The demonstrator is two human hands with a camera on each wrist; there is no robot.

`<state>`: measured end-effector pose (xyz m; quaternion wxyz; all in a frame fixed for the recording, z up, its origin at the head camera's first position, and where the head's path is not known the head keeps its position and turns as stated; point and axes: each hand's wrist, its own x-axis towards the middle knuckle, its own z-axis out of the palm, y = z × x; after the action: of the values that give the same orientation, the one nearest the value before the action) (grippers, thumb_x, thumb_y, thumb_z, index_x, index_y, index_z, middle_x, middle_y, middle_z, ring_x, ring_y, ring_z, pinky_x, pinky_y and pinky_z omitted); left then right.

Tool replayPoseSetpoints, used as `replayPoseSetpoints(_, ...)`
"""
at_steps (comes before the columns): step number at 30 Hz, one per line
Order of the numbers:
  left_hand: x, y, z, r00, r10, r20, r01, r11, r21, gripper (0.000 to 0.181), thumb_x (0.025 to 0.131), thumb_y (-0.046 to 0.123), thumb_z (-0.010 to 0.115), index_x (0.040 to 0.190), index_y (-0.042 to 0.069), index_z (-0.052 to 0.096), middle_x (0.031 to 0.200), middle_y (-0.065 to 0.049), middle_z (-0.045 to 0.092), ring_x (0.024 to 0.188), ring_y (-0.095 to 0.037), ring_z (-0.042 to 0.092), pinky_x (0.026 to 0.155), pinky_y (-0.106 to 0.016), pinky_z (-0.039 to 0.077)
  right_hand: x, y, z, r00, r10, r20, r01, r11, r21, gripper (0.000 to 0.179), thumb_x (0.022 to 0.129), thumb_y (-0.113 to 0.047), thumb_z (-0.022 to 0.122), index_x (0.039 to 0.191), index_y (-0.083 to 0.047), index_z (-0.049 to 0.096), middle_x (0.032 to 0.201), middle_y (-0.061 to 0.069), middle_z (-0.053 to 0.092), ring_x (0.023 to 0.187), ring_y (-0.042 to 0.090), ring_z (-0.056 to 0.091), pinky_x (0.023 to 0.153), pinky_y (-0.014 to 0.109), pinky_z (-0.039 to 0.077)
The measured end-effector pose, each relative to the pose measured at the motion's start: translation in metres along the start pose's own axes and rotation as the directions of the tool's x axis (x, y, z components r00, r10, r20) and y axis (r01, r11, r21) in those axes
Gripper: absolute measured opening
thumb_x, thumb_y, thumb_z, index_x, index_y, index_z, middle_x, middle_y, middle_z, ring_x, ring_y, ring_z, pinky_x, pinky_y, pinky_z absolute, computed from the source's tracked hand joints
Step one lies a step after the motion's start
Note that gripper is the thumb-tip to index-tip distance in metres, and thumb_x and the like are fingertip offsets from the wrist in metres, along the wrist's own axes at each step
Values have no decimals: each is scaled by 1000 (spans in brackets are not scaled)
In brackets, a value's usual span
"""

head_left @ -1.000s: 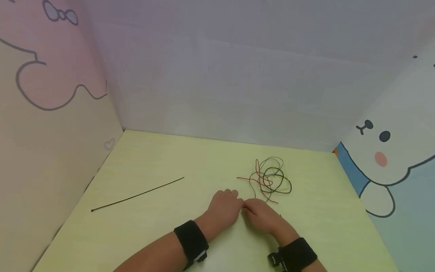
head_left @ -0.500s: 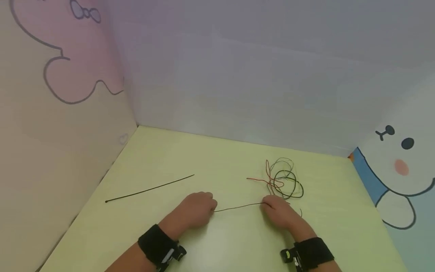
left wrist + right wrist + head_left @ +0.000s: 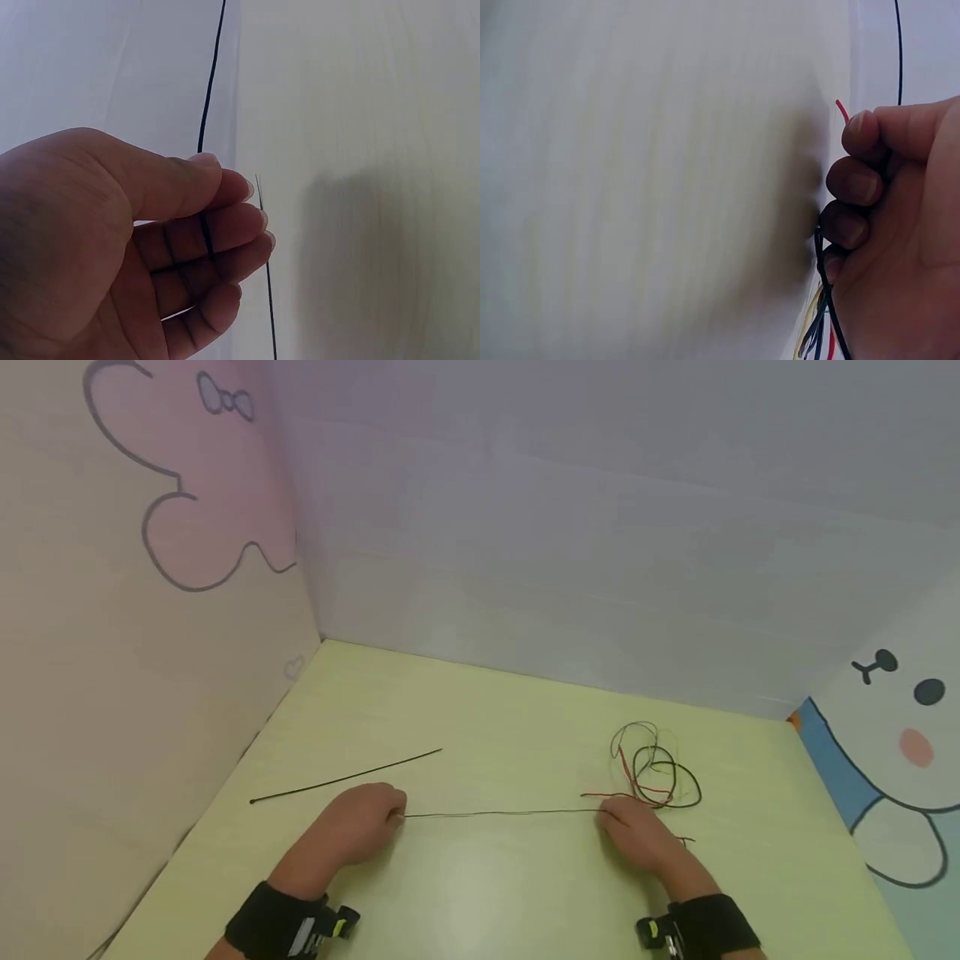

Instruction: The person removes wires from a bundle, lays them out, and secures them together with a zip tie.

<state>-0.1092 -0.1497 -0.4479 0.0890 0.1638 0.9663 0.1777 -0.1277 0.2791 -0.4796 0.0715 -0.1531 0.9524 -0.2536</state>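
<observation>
left hand [image 3: 362,820] has moved away from the tangle [image 3: 673,765], right hand [image 3: 636,832] beside it. both pinch the dark cord [image 3: 502,812], apparently now straightened.

A small panelled table booth is showing here; whether it is standing in a home, office or lab cannot be told. A pale yellow tabletop [image 3: 487,893] is filling the head view's lower middle, and both wrist views are showing its faint wood-like streaks. A plain greyish panel [image 3: 525,560] is closing off the back. At upper left, a beige panel [image 3: 112,693] is carrying a pink cartoon figure [image 3: 210,518]; at the right edge, a white animal face [image 3: 870,718] is lending a nursery-like look.
</observation>
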Motion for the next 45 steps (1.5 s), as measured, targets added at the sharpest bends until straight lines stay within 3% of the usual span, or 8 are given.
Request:
replayPoseSetpoints(6,-6,-20,-5,994,-95,-50,91,992,-87,26,97,9,69,76,19,58,69,5,48,64,-14,43,61,-34,37,0,7,-1,999,-38,-14,38,999,-28,20,102,-8,57,85,-16,63,80,-7,53,81,16,53,76,43,45)
replayPoseSetpoints(15,-15,-52,-23,977,-189,-97,185,981,-57,23,99,10,67,80,18,57,70,2,48,65,-17,45,59,-35,36,3,6,0,999,-2,-52,-3,995,-97,17,100,-7,57,86,-12,64,79,-3,55,81,21,57,79,48,47)
replayPoseSetpoints(22,-27,-75,-40,968,-211,-136,208,977,-37,14,101,10,61,87,14,63,74,2,52,64,-17,46,57,-35,37,1,8,0,987,-31,-156,1,982,-188,19,100,-6,55,83,-9,64,82,4,63,85,34,65,82,55,48)
replayPoseSetpoints(27,-35,-81,-54,955,-245,-166,247,969,-13,11,100,8,59,91,9,64,76,0,55,65,-19,48,57,-37,39,-3,11,-9,985,32,-170,-73,968,-240,20,101,-5,53,85,-7,63,84,9,65,86,39,64,82,59,47)
replayPoseSetpoints(33,-41,-81,-62,942,-281,-185,278,960,-42,13,100,9,61,108,4,69,93,-12,68,72,-24,57,60,-41,45,-15,5,-28,975,-1,-222,-54,968,-244,29,102,-5,52,74,-13,55,69,0,52,67,24,53,68,47,43)
replayPoseSetpoints(38,-42,-81,-63,938,-297,-177,288,955,-74,12,102,10,58,111,4,62,85,-8,64,63,-20,51,55,-36,40,-41,-9,-41,983,132,-130,-157,966,-207,35,103,-21,54,70,-16,46,63,-2,39,58,16,36,58,37,32)
replayPoseSetpoints(42,-42,-81,-62,940,-304,-152,299,953,-51,9,101,9,58,107,4,62,79,-3,59,62,-20,49,56,-37,39,-62,-15,-45,969,246,-21,-245,949,-196,47,102,-43,59,68,-16,43,60,-3,35,54,14,32,54,33,27)
replayPoseSetpoints(45,-39,-80,-58,947,-306,-95,305,952,-25,7,100,9,59,103,4,63,82,-4,61,66,-21,51,58,-38,41,-73,-14,-42,957,287,38,-279,949,-151,46,104,-47,57,71,-16,46,61,-4,39,54,14,36,54,32,30)
